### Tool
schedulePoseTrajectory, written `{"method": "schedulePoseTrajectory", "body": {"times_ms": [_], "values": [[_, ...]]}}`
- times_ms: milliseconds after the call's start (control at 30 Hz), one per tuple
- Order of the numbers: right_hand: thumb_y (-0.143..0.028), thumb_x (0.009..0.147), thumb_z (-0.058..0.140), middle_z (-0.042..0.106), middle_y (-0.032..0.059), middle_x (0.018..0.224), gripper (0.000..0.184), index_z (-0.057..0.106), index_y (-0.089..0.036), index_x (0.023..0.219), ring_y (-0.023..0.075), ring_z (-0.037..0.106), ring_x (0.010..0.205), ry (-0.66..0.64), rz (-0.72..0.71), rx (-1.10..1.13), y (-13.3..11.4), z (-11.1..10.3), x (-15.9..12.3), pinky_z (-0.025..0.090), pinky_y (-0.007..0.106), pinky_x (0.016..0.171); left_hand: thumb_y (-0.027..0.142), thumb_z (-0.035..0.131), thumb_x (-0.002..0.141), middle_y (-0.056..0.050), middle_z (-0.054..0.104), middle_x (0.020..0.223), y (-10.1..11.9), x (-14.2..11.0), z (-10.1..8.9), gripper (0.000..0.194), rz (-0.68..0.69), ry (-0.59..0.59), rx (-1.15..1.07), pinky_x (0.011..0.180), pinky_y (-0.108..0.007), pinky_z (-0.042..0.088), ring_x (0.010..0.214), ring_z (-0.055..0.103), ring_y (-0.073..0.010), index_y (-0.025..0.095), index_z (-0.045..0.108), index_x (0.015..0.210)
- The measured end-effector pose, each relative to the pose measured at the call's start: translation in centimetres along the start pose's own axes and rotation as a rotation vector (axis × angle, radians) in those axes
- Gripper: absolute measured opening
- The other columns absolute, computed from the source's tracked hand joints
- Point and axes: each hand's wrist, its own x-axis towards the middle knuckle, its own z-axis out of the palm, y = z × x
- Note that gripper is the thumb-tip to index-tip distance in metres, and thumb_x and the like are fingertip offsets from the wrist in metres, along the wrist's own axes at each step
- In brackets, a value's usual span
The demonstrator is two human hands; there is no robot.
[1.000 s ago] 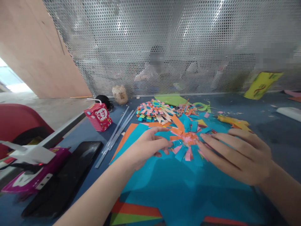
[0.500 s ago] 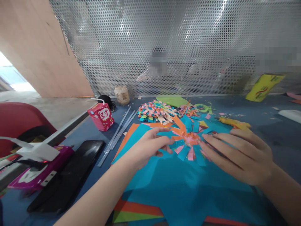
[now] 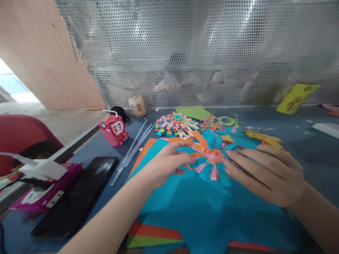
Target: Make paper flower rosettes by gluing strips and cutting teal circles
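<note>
A paper flower [image 3: 213, 156] of orange, pink and blue strips lies on blue paper sheets [image 3: 196, 208], between my two hands. At its left edge is my left hand [image 3: 174, 160], half curled with index finger and thumb apart; the fingertips meet or nearly meet the orange and blue strips. My right hand [image 3: 267, 173] reaches in from the right, fingers stretched out, with the fingertips at the flower's right-hand strips. Whether either hand pinches a strip is hidden. Behind sits a fuller, layered paper flower [image 3: 174, 123]. A yellow glue gun [image 3: 265, 138] lies beyond my right hand.
Clear glue sticks [image 3: 135, 148] lie left of the paper, near a pink drink carton [image 3: 115, 130] with a straw. A black phone [image 3: 76, 197] and purple power strip [image 3: 45, 190] are at the left edge. A perforated metal panel [image 3: 148, 46] stands behind.
The flower and both hands have barely shifted; my right hand sits very slightly further left. Nothing has been picked up or let go.
</note>
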Motion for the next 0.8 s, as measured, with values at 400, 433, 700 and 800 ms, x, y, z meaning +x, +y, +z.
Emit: {"method": "schedulePoseTrajectory", "body": {"times_ms": [400, 433, 700, 800], "values": [[-0.021, 0.081, 0.055, 0.062, -0.0003, 0.065, 0.009, 0.057, -0.021, 0.073, 0.0130, 0.058, 0.058, -0.005, 0.909, 0.656, -0.4, 1.9, 0.8, 0.049, 0.024, 0.052, 0.055, 0.044, 0.077, 0.002, 0.055, 0.048, 1.4, -0.7, -1.1, 0.052, 0.132, 0.026, 0.173, 0.050, -0.027, 0.039, 0.042, 0.052, -0.0140, 0.017, 0.048, 0.111], [-0.026, 0.080, 0.056, 0.058, -0.0018, 0.061, 0.012, 0.055, -0.021, 0.069, 0.0118, 0.055, 0.053, -0.025, 1.098, 0.816, -0.5, 2.2, 0.8, 0.046, 0.023, 0.046, 0.051, 0.048, 0.076, 0.005, 0.050, 0.046, 1.5, -0.7, -1.2, 0.046, 0.238, 0.143, 0.236, 0.047, -0.025, 0.036, 0.041, 0.049, -0.0116, 0.016, 0.051, 0.106], [-0.038, 0.070, 0.063, 0.043, -0.0044, 0.056, 0.026, 0.048, -0.018, 0.062, 0.0081, 0.042, 0.049, -0.185, 1.369, 1.541, -1.2, 3.5, 0.6, 0.037, 0.020, 0.043, 0.028, 0.058, 0.077, -0.006, 0.064, 0.094, 0.6, 0.1, -0.4, 0.034, 0.426, 0.148, 0.264, 0.074, -0.025, 0.044, 0.088, 0.059, -0.0149, 0.016, 0.053, 0.109], [-0.038, 0.071, 0.062, 0.044, -0.0045, 0.057, 0.024, 0.050, -0.018, 0.066, 0.0078, 0.041, 0.049, -0.287, 1.356, 1.564, -1.3, 3.3, 0.7, 0.037, 0.020, 0.044, 0.026, 0.060, 0.076, -0.003, 0.065, 0.083, 0.8, 0.2, -0.3, 0.030, 0.343, 0.157, 0.203, 0.069, -0.023, 0.044, 0.076, 0.059, -0.0118, 0.015, 0.057, 0.104]]}}
